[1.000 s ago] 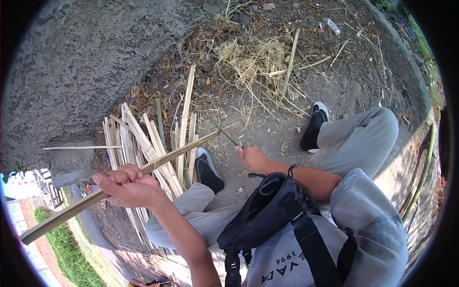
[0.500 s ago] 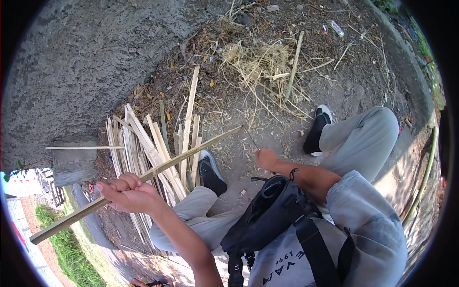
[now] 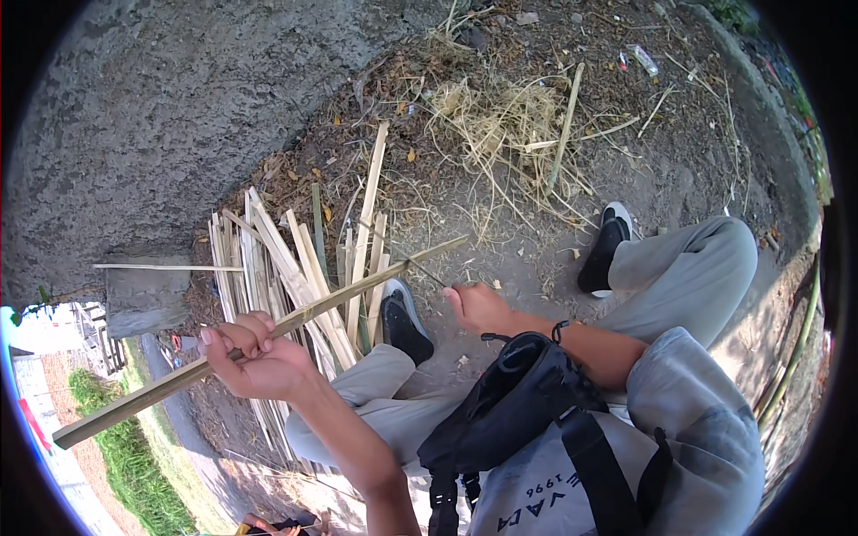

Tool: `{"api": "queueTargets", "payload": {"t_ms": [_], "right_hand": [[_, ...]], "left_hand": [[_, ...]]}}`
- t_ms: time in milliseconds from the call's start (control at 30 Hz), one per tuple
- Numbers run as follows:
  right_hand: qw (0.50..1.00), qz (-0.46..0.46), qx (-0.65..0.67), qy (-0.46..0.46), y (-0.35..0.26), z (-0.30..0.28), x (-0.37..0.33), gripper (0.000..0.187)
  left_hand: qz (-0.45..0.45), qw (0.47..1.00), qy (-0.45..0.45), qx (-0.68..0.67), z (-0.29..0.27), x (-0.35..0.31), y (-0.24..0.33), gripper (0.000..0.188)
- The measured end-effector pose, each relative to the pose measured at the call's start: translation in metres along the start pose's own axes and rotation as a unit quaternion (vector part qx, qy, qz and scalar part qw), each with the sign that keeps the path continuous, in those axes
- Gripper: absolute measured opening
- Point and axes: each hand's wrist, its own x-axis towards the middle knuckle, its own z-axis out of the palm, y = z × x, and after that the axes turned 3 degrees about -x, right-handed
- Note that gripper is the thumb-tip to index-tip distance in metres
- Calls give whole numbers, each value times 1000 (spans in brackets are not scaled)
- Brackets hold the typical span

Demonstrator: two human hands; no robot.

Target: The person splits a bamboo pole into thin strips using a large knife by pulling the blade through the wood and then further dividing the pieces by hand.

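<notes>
My left hand (image 3: 264, 357) is closed around a long bamboo strip (image 3: 353, 288), which slants from the lower left up to the right across my lap. In my right hand (image 3: 483, 310) is a thin dark knife (image 3: 424, 273), its handle hidden by the fingers. The blade crosses the strip a little short of its far right end and seems to touch it. Below the strip, a pile of split bamboo slats (image 3: 277, 268) lies on the ground beside my left shoe (image 3: 404, 320).
Curly bamboo shavings (image 3: 492, 121) are heaped ahead, with a loose slat (image 3: 566, 129) across them. A rough concrete slab (image 3: 179, 116) fills the far left. A black bag (image 3: 509, 393) hangs at my front. Part of another person (image 3: 284, 525) shows at the lower edge.
My right hand has moved slightly left and nearer, and the knife blade now crosses the strip farther in from its tip. The whole view has shifted a little.
</notes>
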Motion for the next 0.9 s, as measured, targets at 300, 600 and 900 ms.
{"api": "queueTargets", "payload": {"t_ms": [300, 600, 900], "right_hand": [[999, -15, 15, -33, -37, -13, 1, 55], [969, 211, -41, -118, 92, 11, 8, 61], [995, -84, 6, -45, -25, 7, -5, 49]], "left_hand": [[52, 996, 64, 28, 19, -6, -9, 50], [33, 998, 48, 26, -6, -2, -11, 48], [82, 965, 176, 174, 3, 5, -15, 42]]}}
